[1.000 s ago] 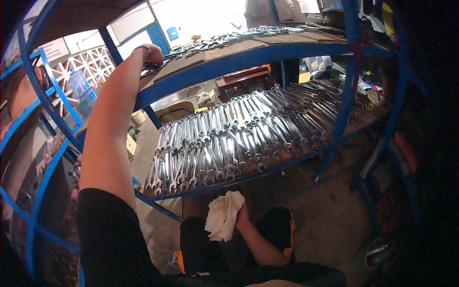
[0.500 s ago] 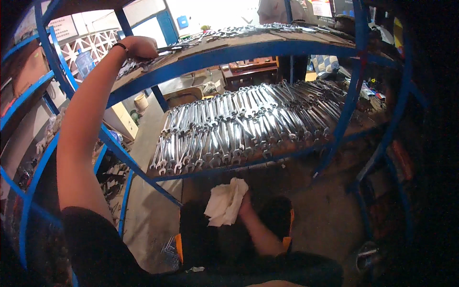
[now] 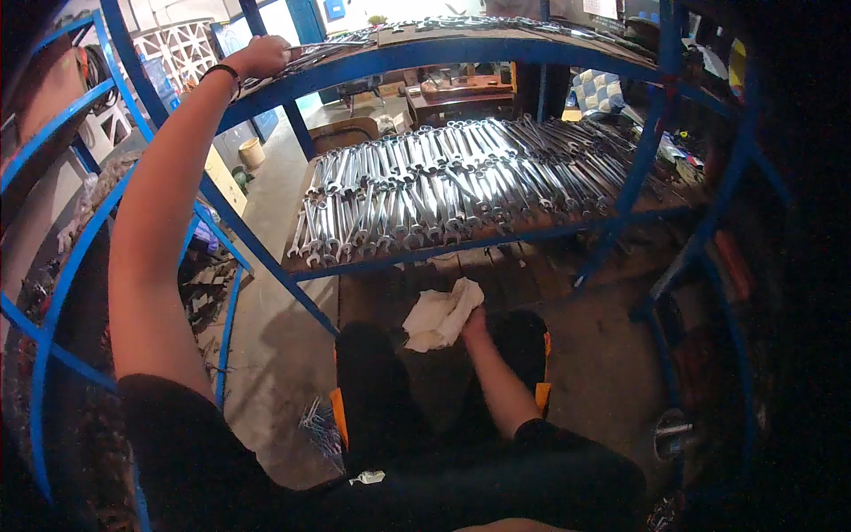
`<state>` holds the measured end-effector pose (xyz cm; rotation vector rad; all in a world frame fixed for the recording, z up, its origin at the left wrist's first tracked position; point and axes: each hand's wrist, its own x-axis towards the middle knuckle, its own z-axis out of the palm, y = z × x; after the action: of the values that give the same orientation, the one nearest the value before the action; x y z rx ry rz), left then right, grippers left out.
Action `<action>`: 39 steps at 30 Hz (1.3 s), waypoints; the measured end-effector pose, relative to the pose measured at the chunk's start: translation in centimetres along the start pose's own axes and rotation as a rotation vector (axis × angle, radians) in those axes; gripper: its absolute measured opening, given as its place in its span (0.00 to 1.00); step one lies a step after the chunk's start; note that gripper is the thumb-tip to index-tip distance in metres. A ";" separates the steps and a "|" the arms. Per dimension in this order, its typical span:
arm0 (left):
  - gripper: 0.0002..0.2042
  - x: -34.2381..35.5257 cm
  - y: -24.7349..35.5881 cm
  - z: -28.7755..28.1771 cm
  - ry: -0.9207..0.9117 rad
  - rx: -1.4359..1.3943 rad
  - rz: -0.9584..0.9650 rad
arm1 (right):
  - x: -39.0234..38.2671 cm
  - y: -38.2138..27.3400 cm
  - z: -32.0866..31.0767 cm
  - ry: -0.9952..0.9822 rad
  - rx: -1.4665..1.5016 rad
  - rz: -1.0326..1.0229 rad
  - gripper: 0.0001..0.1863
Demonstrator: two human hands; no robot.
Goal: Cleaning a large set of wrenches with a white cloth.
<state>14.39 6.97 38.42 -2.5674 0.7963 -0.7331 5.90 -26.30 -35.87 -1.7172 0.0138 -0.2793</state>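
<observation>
My left hand (image 3: 263,58) reaches up to the left end of the upper shelf (image 3: 381,62). Its fingers are curled closed at the end of a long metal wrench (image 3: 341,44); the fingertips are partly hidden. Low in front of my lap, my right hand (image 3: 474,321) grips a crumpled white cloth (image 3: 439,315), which spreads out to the left of the fingers. Many shiny combination wrenches (image 3: 417,191) lie side by side in two rows on the lower shelf, beyond the cloth.
Blue metal posts (image 3: 244,226) frame the shelves, with another blue rack (image 3: 58,328) at my left. On the floor beside my left leg lies a pile of small metal pieces (image 3: 321,426). A wooden desk (image 3: 461,93) and a bucket (image 3: 252,152) stand behind the shelves.
The view has tilted, so the shelves sit higher. My left hand stays at the upper shelf, with a wrench now showing at its fingers. The cloth is still in my right hand.
</observation>
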 end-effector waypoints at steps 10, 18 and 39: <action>0.23 -6.8 4.9 -3.2 0.460 -0.094 -0.128 | -3.6 -13.5 -0.3 0.294 0.189 -0.517 0.08; 0.24 -16.2 25.0 2.2 -0.253 -1.357 -0.300 | -5.0 -12.2 -4.3 0.013 1.190 -0.024 0.25; 0.08 -22.4 47.0 30.7 -0.958 -2.426 -0.438 | -5.3 -19.3 -4.2 0.028 0.374 0.209 0.16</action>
<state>-3.70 -10.81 -16.46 1.1474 -0.2041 -1.0592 -2.97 -26.24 -17.43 -1.3277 0.1521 -0.1394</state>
